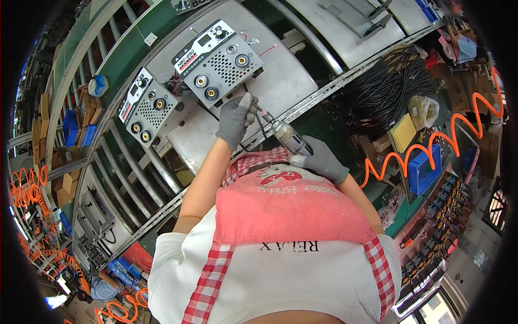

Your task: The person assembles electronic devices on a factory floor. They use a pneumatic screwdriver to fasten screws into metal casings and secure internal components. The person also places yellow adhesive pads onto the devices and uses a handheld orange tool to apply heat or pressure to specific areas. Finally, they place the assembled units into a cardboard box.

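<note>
My right hand (326, 162), in a grey glove, is wrapped round a power screwdriver (291, 138) with a clear and silver body. Its tip points up and left toward my left hand (236, 120). That hand, gloved too, has its thumb and fingers pinched together just beside the tip; what lies between them is too small to make out. A thin black cable (263, 128) passes by the left fingers. Just beyond them a welding machine front panel (218, 63) with knobs and round sockets lies tilted on a pale board. A second, similar panel (148, 107) sits to its left.
A metal roller conveyor (132, 167) curves along the left. On the right lie a heap of black cables (386, 89), a bag of small parts (422, 112), a blue bin (425, 170) and a coiled orange air hose (455, 156). A grey metal part (359, 13) rests at the far right.
</note>
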{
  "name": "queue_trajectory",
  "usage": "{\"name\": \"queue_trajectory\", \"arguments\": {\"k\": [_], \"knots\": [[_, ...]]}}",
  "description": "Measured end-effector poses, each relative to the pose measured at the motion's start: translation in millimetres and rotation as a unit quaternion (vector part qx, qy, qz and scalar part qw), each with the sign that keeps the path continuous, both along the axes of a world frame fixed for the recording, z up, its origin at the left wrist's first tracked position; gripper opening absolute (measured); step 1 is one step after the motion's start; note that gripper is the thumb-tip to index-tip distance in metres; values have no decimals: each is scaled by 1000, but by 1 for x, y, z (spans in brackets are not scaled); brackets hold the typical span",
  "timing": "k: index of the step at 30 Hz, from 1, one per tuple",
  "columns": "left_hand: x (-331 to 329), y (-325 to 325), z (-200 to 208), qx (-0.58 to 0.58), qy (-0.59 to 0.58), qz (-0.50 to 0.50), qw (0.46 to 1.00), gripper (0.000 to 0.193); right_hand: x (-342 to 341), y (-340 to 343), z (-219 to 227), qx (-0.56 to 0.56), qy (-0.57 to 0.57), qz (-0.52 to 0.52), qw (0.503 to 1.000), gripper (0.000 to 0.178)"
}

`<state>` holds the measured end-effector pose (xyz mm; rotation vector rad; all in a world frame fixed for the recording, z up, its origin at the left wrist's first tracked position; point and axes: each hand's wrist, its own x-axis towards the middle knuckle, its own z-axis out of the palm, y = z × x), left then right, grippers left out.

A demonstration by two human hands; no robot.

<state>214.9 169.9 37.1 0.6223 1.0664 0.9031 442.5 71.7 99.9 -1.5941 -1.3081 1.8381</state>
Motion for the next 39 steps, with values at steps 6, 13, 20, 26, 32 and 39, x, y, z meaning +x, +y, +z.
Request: {"name": "queue_trajectory", "arguments": {"k": [6,13,20,26,32,39], "knots": [[-4,3,9,34,1,-30,999,29,7,6,-7,18,10,4,1000,40],[0,12,16,49,114,-52,991,31,11,10,0,-12,11,8,1000,38],[8,12,29,116,137,-96,979,32,18,14,-4,-23,36,8,999,42],[8,19,37,90,133,-157,975,33,22,14,-18,14,40,-16,999,42],[-4,29,78,126,244,-384,882,38,23,30,-18,35,2,-12,999,48],[29,132,138,419,623,-292,593,44,19,38,-40,34,51,-34,998,45]]}}
